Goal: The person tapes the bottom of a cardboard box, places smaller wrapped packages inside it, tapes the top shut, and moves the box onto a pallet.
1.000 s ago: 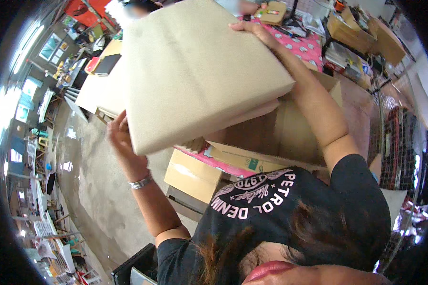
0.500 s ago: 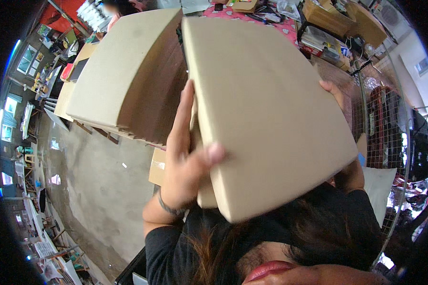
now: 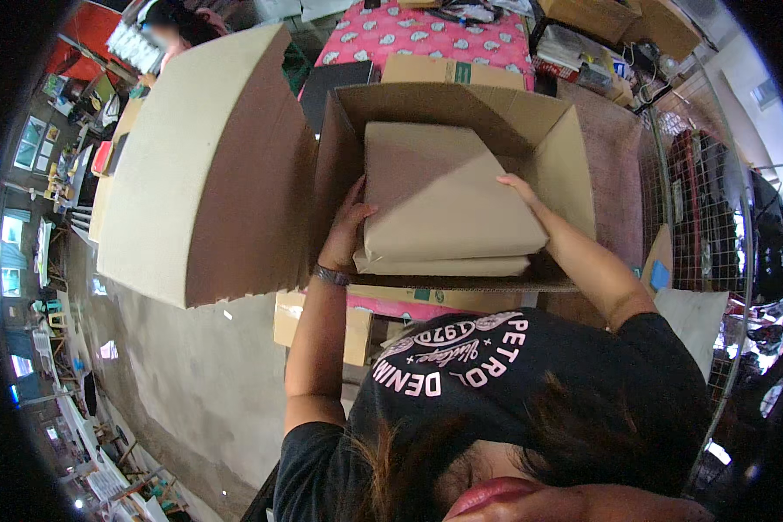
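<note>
A stack of two flat parcels wrapped in brown paper is inside an open cardboard box. My left hand grips the stack's left side, thumb on top and fingers down along the edge. On the right side my right hand holds it, with the thumb on the upper face and the other fingers hidden beyond the edge. The lower parcel shows as a narrow strip along the near side. The underside of the stack is out of sight, so I cannot tell whether it rests on the box floor.
Left of the open box stands a tall cardboard carton. Behind are a pink patterned cloth and a dark flat panel. A wire mesh fence rises at the right. A person is at the far left.
The wrapped parcels have moved away from my chest and down into the open box, which they hid before. Both hands have stayed on them, and my arms are now stretched forward.
</note>
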{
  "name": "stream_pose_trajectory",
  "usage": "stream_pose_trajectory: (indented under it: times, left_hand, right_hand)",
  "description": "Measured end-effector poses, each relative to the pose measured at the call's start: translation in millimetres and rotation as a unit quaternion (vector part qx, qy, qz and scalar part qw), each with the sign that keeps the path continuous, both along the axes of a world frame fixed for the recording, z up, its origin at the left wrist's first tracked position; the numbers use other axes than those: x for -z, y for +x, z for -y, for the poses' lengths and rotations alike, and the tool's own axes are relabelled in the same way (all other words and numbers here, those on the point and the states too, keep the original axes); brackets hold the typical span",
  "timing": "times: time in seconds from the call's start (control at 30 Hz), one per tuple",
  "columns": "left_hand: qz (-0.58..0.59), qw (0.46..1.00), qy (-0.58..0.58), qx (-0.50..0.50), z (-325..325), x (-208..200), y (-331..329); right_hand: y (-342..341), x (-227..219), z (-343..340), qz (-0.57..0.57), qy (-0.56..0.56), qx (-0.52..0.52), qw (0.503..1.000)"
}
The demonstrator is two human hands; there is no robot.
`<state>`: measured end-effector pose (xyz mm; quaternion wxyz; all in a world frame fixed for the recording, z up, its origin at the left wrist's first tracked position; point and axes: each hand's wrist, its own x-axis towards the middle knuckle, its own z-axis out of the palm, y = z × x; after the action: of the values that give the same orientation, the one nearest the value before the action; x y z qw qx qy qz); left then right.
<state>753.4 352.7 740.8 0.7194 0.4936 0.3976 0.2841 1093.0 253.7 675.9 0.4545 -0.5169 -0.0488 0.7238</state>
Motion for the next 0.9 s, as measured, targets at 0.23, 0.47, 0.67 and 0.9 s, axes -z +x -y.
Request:
stream_pose_trajectory:
  times: [0.23,0.47,0.67,0.9]
  left_hand:
    - [-0.458,0.778,0.422,-0.088,-12,-5,-26]
    - [-0.52,0.801,0.296,0.014,-20,41,-64]
    - [-0.442,0.829,0.342,0.018,-16,57,-66]
    - [-0.417,0.819,0.387,-0.075,16,-8,-63]
  right_hand:
    - [26,156,5,0.151,-0.154,-0.096,0.972]
    - [-72,146,-54,0.061,-0.074,0.034,0.995]
    - [-87,159,-58,0.143,-0.079,-0.001,0.987]
    - [-106,105,-73,0.178,0.0,-0.183,0.967]
